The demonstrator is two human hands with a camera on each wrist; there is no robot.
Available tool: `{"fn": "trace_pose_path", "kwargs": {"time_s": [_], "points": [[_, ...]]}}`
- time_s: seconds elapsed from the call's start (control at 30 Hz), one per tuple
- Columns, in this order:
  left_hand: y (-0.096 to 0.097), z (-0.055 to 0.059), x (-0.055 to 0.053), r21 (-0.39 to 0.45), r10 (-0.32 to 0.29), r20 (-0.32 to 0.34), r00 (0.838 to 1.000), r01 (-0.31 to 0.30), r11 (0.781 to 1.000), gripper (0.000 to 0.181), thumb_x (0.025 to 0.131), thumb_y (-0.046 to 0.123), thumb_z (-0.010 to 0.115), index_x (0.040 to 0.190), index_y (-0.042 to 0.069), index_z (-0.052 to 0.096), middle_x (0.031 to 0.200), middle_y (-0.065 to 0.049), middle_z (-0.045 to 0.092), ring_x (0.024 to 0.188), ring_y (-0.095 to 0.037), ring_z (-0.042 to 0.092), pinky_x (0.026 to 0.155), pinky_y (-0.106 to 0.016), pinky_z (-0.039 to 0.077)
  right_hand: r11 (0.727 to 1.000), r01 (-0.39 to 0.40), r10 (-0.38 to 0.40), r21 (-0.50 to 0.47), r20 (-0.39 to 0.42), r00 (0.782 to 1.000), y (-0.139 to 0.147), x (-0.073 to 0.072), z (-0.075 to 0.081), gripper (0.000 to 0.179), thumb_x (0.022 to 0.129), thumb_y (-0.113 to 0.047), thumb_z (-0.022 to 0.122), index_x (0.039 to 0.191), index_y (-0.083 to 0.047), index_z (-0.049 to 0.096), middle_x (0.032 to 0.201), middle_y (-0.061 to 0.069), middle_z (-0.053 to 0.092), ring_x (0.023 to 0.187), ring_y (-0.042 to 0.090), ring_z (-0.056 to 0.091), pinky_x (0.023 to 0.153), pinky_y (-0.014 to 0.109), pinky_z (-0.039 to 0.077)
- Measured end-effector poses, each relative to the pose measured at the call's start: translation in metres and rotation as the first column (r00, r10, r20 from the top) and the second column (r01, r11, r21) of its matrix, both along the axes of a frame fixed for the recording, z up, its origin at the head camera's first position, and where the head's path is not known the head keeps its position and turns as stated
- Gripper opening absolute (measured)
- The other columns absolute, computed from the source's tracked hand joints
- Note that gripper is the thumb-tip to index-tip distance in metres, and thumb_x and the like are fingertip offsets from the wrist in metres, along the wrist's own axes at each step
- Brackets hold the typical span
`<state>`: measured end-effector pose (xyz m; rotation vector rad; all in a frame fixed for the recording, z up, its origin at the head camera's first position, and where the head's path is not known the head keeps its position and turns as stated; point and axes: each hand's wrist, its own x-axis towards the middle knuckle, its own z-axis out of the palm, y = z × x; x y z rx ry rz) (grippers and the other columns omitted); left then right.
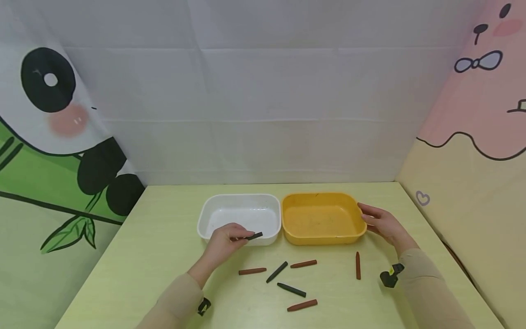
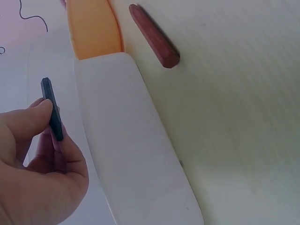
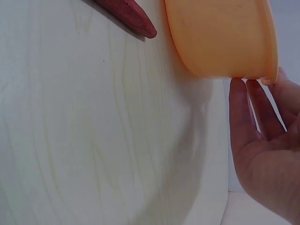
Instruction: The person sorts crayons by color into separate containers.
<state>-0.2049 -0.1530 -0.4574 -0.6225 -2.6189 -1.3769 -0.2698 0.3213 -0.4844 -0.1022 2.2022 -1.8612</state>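
My left hand [image 1: 226, 242] pinches a dark crayon [image 1: 255, 236] between thumb and fingers, above the front part of the white tray [image 1: 240, 216]. In the left wrist view the same dark crayon [image 2: 55, 115] sticks out past the thumb. My right hand [image 1: 383, 224] touches the right end of the yellow tray [image 1: 320, 220]. Seen from the right wrist, fairly straight fingers [image 3: 239, 101] meet the tray's outer wall, just below the rim. Both trays stand side by side, and no crayon shows inside either one.
In front of the trays lie loose crayons: reddish-brown ones [image 1: 252, 271], including one near the right arm [image 1: 358, 266], and two dark ones [image 1: 291, 289]. Behind the table [image 1: 135, 256] hangs a white cloth backdrop [image 1: 263, 91], with printed cloths on both sides.
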Motion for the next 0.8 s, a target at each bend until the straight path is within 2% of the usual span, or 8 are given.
{"fn": "trace_pose_path", "kwargs": {"time_s": [0.23, 0.33, 0.43, 0.5, 0.6, 0.8], "points": [[0.021, 0.006, -0.012, -0.010, 0.005, 0.034, 0.999, -0.005, 1.000, 0.023, 0.082, -0.006, 0.075, 0.099, 0.008, 0.080, 0.093, -0.001, 0.069, 0.083, -0.017, 0.062, 0.069, -0.023, 0.055, 1.000, 0.007, -0.007, 0.009, 0.001, 1.000, 0.000, 0.002, 0.001, 0.058, 0.104, -0.012, 0.051, 0.153, 0.004, 0.024, 0.158, 0.029, 0.019, 0.110, 0.000, 0.054, 0.094, 0.025, 0.051], [0.030, 0.011, -0.018, -0.014, -0.003, 0.019, 1.000, 0.004, 1.000, 0.022, 0.082, -0.005, 0.076, 0.098, 0.009, 0.081, 0.091, -0.001, 0.070, 0.081, -0.016, 0.061, 0.069, -0.023, 0.055, 1.000, 0.010, -0.010, 0.021, 0.009, 1.000, 0.000, 0.002, 0.001, 0.058, 0.105, -0.013, 0.051, 0.154, 0.003, 0.024, 0.158, 0.027, 0.019, 0.122, 0.014, 0.052, 0.095, 0.027, 0.051], [0.040, 0.016, -0.024, -0.009, -0.022, 0.000, 1.000, 0.022, 1.000, 0.021, 0.081, -0.004, 0.076, 0.098, 0.009, 0.081, 0.091, -0.002, 0.070, 0.080, -0.016, 0.061, 0.068, -0.024, 0.054, 0.999, 0.012, -0.012, 0.033, 0.017, 1.000, -0.002, 0.002, 0.002, 0.058, 0.105, -0.013, 0.051, 0.154, 0.002, 0.025, 0.158, 0.027, 0.020, 0.133, 0.029, 0.044, 0.097, 0.028, 0.050], [0.046, 0.020, -0.027, -0.011, -0.029, 0.001, 1.000, 0.029, 1.000, 0.021, 0.082, -0.004, 0.076, 0.098, 0.009, 0.081, 0.091, -0.001, 0.071, 0.080, -0.015, 0.060, 0.068, -0.024, 0.054, 0.999, 0.008, -0.009, 0.038, 0.017, 1.000, -0.002, 0.002, 0.002, 0.058, 0.105, -0.014, 0.051, 0.154, 0.002, 0.024, 0.158, 0.027, 0.020, 0.135, 0.034, 0.040, 0.097, 0.028, 0.049], [0.056, 0.024, -0.033, -0.023, -0.034, 0.013, 0.999, 0.035, 0.999, 0.021, 0.083, -0.002, 0.076, 0.099, 0.011, 0.081, 0.092, 0.000, 0.070, 0.079, -0.013, 0.059, 0.067, -0.023, 0.053, 0.999, 0.005, -0.006, 0.034, 0.014, 1.000, -0.002, 0.002, 0.003, 0.058, 0.105, -0.014, 0.051, 0.154, 0.002, 0.025, 0.158, 0.027, 0.020, 0.133, 0.030, 0.043, 0.097, 0.027, 0.049], [0.073, 0.034, -0.041, -0.056, -0.040, 0.008, 0.999, 0.040, 0.998, 0.019, 0.085, -0.001, 0.075, 0.099, 0.011, 0.081, 0.089, 0.001, 0.069, 0.078, -0.014, 0.058, 0.067, -0.025, 0.052, 1.000, 0.001, -0.001, 0.016, 0.001, 1.000, -0.001, 0.003, 0.001, 0.058, 0.104, -0.013, 0.051, 0.153, 0.003, 0.025, 0.158, 0.028, 0.020, 0.121, 0.011, 0.052, 0.096, 0.026, 0.050]]}}
